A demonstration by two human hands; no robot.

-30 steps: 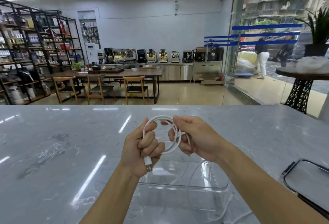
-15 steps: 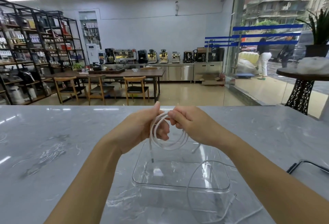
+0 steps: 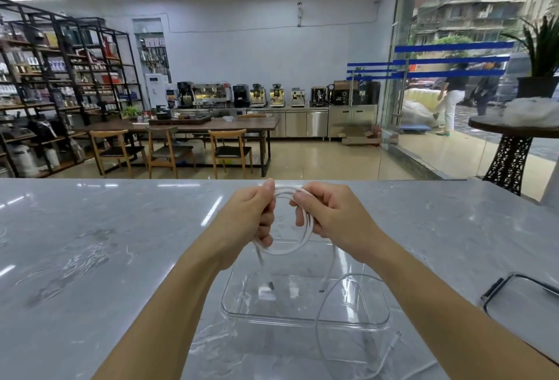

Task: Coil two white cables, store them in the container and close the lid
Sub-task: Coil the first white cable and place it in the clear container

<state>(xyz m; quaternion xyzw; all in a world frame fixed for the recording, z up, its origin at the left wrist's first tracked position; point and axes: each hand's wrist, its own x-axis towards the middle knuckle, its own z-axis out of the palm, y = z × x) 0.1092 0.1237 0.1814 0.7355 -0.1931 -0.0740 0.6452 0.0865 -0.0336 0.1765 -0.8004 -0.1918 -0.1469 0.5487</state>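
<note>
A coiled white cable [image 3: 290, 248] hangs in a loop between both hands, above the far edge of a clear plastic container [image 3: 305, 317]. My left hand [image 3: 251, 216] pinches the coil's left side and my right hand [image 3: 329, 216] grips its right side. Two plug ends dangle down into the open container. A second white cable [image 3: 320, 313] lies loose, arching over the container's right part and trailing onto the counter near me. The lid [image 3: 526, 301], clear with a dark rim, rests on the counter at the right.
The work surface is a grey marble counter [image 3: 106, 258] whose far edge runs across the middle of the view. Beyond it are a floor, wooden chairs, a table and shelves. A glass wall stands at the right.
Both hands have moved away from me and slightly up with the coil. The left hand turned from palm-facing to back-facing, and the plug ends now hang down over the container.
</note>
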